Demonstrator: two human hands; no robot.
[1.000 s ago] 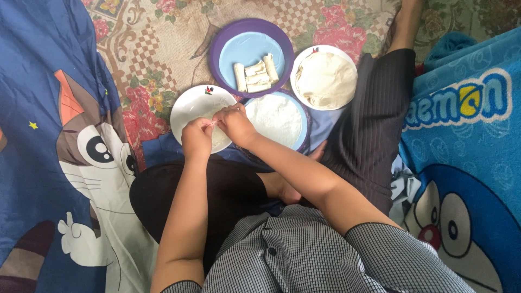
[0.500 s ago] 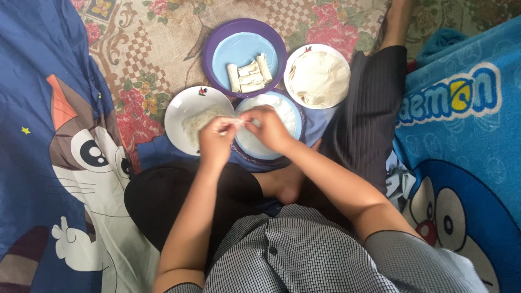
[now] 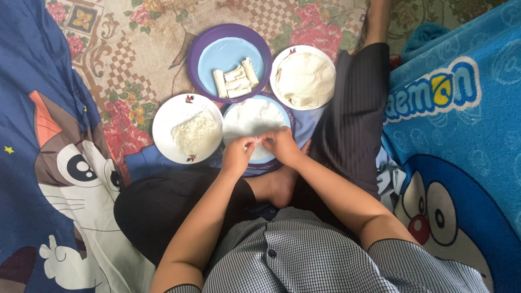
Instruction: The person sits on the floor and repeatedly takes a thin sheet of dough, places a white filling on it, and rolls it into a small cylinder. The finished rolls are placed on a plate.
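Floor cloth (image 3: 135, 49) with flowers lay between two blue cartoon blankets (image 3: 461, 135). The left hand (image 3: 237, 154) and right hand (image 3: 282, 145) met fingertip to fingertip, pinching a small white bit of filling (image 3: 257, 140) over the thin white wrapper (image 3: 252, 116) on the middle plate. Beside it stood a white plate with shredded filling (image 3: 191, 132).

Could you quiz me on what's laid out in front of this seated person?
1. How many rolled wraps lie on the purple-rimmed plate?
2. True or false: the shredded white filling sits on the white plate left of the hands.
3. Over which thing do the left hand and right hand meet?

Key: 1. About four. 2. True. 3. The flat wrapper on the middle plate.
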